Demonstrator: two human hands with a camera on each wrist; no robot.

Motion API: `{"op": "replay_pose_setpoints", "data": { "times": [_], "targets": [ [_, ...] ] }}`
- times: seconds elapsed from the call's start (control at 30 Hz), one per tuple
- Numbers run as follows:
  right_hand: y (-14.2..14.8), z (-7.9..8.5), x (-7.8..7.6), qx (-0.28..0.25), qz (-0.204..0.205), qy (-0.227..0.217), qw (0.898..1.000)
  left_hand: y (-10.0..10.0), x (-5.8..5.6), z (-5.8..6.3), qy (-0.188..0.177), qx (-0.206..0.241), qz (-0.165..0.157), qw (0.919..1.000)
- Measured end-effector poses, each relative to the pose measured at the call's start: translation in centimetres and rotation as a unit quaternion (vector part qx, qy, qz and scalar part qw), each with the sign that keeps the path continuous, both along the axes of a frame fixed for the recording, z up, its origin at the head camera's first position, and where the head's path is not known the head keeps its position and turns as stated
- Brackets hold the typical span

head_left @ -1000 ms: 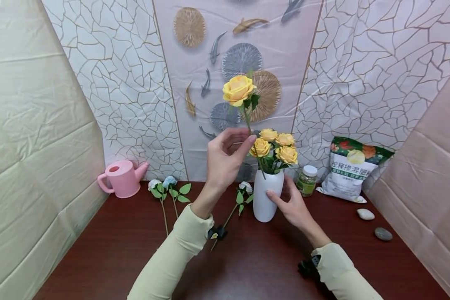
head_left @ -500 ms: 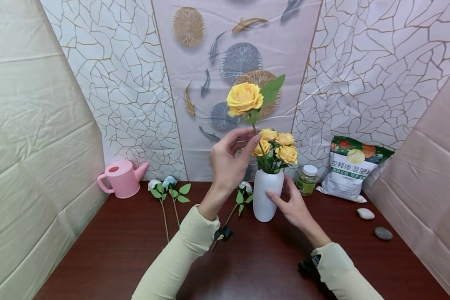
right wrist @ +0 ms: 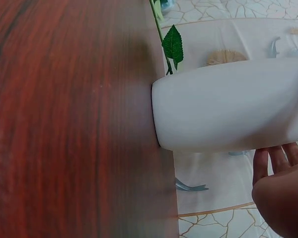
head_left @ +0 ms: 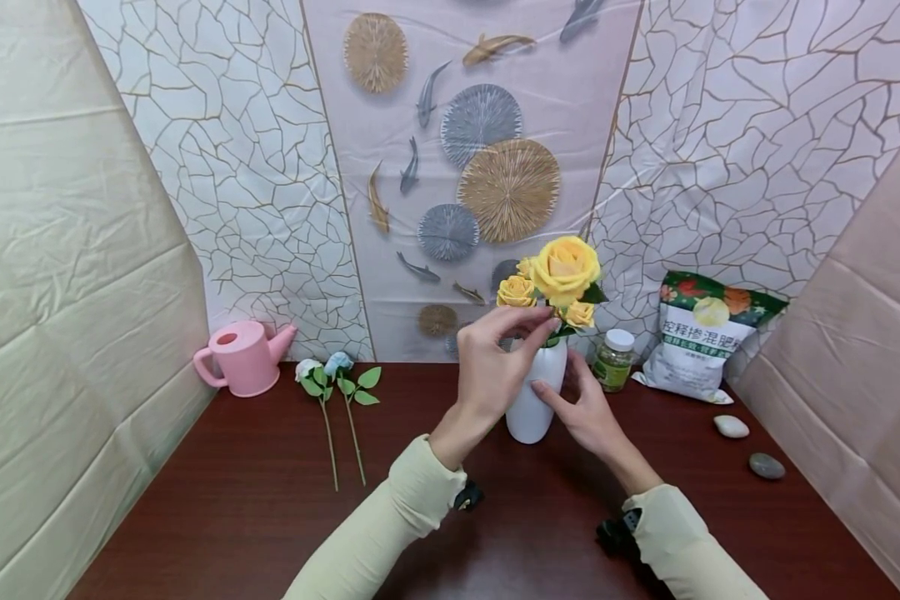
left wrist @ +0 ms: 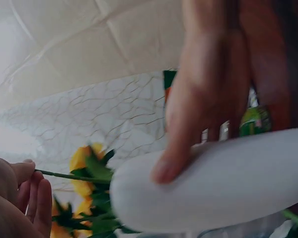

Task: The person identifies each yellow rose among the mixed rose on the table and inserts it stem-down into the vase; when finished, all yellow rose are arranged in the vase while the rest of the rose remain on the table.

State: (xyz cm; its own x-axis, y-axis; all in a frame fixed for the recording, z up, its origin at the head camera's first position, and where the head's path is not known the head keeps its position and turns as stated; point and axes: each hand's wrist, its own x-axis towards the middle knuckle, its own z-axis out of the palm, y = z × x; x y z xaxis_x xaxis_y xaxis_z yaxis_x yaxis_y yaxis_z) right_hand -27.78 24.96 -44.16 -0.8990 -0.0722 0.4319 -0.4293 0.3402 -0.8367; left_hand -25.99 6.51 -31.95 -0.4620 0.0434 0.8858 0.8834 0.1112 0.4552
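My left hand (head_left: 495, 358) pinches the green stem (left wrist: 72, 176) of a large yellow rose (head_left: 565, 271) between thumb and fingertips. The stem reaches down at the mouth of a white vase (head_left: 528, 412), close above the rim. Several other yellow roses (head_left: 516, 292) stand in the vase, partly hidden behind the held bloom and the left hand. My right hand (head_left: 588, 408) grips the vase from its right side, its thumb across the front. The vase (right wrist: 223, 109) stands upright on the table.
A white rose and a blue rose (head_left: 338, 363) lie left on the dark wooden table (head_left: 255, 517), near a pink watering can (head_left: 246, 358). Right of the vase stand a lidded jar (head_left: 615, 362) and a fertilizer bag (head_left: 697, 342). Two stones (head_left: 767, 467) lie at far right.
My left hand has moved right and down with the yellow rose, bringing its bloom in front of the others. The left forearm now covers the flower lying beside the vase. My right hand stays put.
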Motion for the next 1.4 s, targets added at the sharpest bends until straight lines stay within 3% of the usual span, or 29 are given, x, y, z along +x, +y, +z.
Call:
{"op": "replay_pose_setpoints", "data": {
  "times": [0.27,0.57,1.0,1.2,1.4],
  "targets": [
    [0.3,-0.2,-0.1,0.004,0.006,-0.004,1.0,1.0,-0.4,-2.8,-0.05,-0.036,0.039,0.9973],
    [0.0,-0.2,0.0,-0.002,0.014,0.001,1.0,0.6,-1.5,-4.2,-0.067,-0.075,0.077,0.992],
    [-0.1,-0.1,-0.1,-0.006,0.016,0.007,1.0,0.5,-1.8,-4.2,-0.082,-0.085,0.074,0.9903],
    [-0.2,-0.1,-0.1,-0.007,0.019,0.012,1.0,0.1,-2.5,-4.6,-0.082,-0.117,0.083,0.9862],
    [-0.1,-0.1,-0.2,-0.011,0.015,0.004,1.0,-0.4,-2.9,-4.5,-0.09,-0.139,0.069,0.9838]
  ]
}}
